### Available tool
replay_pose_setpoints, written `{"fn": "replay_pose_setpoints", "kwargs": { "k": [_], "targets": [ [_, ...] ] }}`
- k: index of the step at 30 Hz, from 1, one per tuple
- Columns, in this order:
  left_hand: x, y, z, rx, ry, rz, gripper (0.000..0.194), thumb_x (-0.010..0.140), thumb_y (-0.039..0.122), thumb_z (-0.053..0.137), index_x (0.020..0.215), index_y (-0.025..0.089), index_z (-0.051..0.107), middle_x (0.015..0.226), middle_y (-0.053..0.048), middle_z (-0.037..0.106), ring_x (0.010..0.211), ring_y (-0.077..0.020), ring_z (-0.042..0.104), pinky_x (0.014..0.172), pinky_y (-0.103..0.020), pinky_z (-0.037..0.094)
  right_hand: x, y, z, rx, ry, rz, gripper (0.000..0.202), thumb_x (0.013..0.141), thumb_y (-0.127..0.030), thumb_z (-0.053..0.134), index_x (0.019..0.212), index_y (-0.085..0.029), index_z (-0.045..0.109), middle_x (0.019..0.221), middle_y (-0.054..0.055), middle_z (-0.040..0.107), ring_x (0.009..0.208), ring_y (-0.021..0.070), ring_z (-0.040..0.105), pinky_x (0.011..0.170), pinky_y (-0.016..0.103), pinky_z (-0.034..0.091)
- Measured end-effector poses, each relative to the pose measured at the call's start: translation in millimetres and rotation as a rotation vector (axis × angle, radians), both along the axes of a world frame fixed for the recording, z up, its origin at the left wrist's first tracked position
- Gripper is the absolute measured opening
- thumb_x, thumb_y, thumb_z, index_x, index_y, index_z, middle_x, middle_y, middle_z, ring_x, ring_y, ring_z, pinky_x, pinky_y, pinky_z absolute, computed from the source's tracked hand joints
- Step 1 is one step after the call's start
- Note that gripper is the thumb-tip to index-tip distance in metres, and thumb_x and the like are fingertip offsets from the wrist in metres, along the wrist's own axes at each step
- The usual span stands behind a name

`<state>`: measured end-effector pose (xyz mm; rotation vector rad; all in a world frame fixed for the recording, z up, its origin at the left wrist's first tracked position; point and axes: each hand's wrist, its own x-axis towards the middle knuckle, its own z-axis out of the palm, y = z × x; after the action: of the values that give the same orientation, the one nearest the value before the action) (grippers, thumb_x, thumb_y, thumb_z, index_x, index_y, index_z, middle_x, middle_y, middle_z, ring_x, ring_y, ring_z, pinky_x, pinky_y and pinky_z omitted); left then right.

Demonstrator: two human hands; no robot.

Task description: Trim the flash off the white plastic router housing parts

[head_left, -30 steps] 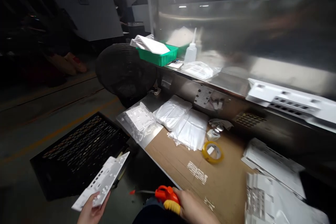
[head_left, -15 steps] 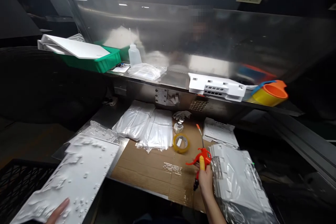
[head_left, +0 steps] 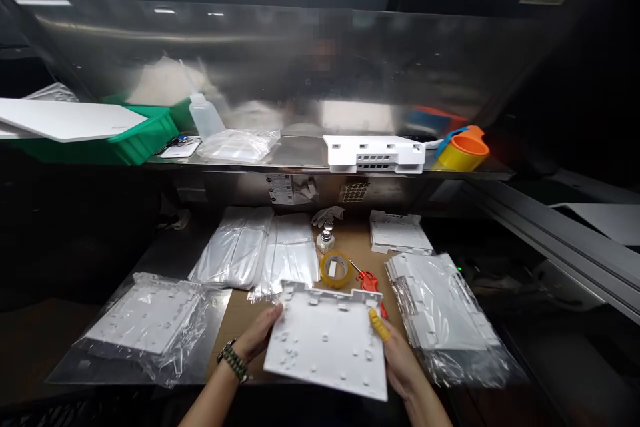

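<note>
The red air gun [head_left: 369,281] is down now, at one o'clock past the white panel [head_left: 333,350] — freeing the right hand [head_left: 399,355] to grip one edge, the left hand [head_left: 259,333] the other.

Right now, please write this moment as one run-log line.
left hand: holds white panel | right hand: holds opposite side | red air gun: on cardboard, partly hidden | tape roll: on cardboard
</note>
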<state>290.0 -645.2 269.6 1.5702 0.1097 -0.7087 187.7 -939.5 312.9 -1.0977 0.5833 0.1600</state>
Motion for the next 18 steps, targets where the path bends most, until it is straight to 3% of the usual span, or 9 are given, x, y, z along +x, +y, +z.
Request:
{"fn": "replay_pose_setpoints", "kwargs": {
  "k": [1, 3, 5, 8, 13, 18],
  "targets": [
    [14.9, -7.6, -8.5, 0.055, -0.066, -0.032, 0.062, 0.086, 0.073, 0.055, 0.1, 0.014, 0.07, 0.095, -0.012, 0.074, 0.096, -0.03, 0.071, 0.087, -0.05, 0.057, -2.9, -7.9, 2.9, 0.058, 0.024, -0.08, 0.063, 0.071, -0.06, 0.083, 0.111, -0.012, 0.074, 0.096, 0.015, 0.08, 0.1, 0.0349, 0.075, 0.087, 0.052, 0.059],
    [42.4, -18.5, -25.6, 0.191, -0.208, -0.084, 0.047, 0.096, 0.059, 0.052, 0.107, 0.016, 0.067, 0.108, -0.009, 0.071, 0.104, -0.0255, 0.067, 0.096, -0.05, 0.053, -9.4, -25.1, 9.5, 0.135, 0.044, -0.266, 0.062, 0.072, -0.056, 0.083, 0.116, -0.014, 0.072, 0.103, 0.014, 0.08, 0.105, 0.0342, 0.074, 0.089, 0.05, 0.06],
    [64.0, -24.0, -40.8, 0.329, -0.337, -0.149, 0.034, 0.095, 0.046, 0.062, 0.112, 0.017, 0.066, 0.122, -0.01, 0.067, 0.115, -0.0265, 0.062, 0.102, -0.053, 0.049, -18.2, -39.3, 18.4, 0.162, 0.02, -0.421, 0.059, 0.076, -0.051, 0.082, 0.122, -0.016, 0.07, 0.112, 0.012, 0.078, 0.111, 0.0335, 0.072, 0.093, 0.049, 0.06],
    [83.6, -24.8, -56.7, 0.48, -0.46, -0.271, 0.032, 0.093, 0.038, 0.066, 0.117, 0.017, 0.065, 0.132, -0.011, 0.062, 0.123, -0.0292, 0.057, 0.105, -0.056, 0.047, -33.3, -48.3, 34.8, 0.158, -0.03, -0.55, 0.058, 0.08, -0.044, 0.08, 0.131, -0.02, 0.066, 0.122, 0.01, 0.076, 0.116, 0.0322, 0.07, 0.097, 0.047, 0.059],
    [106.9, -17.8, -67.0, 0.622, -0.493, -0.434, 0.032, 0.094, 0.035, 0.065, 0.121, 0.017, 0.062, 0.123, -0.01, 0.065, 0.109, -0.0258, 0.064, 0.096, -0.05, 0.053, -51.1, -42.1, 51.9, 0.148, -0.04, -0.683, 0.062, 0.082, -0.047, 0.077, 0.137, -0.021, 0.063, 0.126, 0.01, 0.074, 0.119, 0.0339, 0.069, 0.098, 0.048, 0.06],
    [144.7, -10.5, -68.3, 0.676, -0.397, -0.496, 0.03, 0.094, 0.034, 0.066, 0.117, 0.016, 0.063, 0.111, -0.007, 0.068, 0.095, -0.0214, 0.067, 0.085, -0.043, 0.058, -56.1, -34.1, 45.7, 0.107, -0.037, -0.697, 0.062, 0.082, -0.042, 0.078, 0.138, -0.022, 0.062, 0.128, 0.01, 0.073, 0.119, 0.0338, 0.069, 0.098, 0.048, 0.06]
  ]
}}
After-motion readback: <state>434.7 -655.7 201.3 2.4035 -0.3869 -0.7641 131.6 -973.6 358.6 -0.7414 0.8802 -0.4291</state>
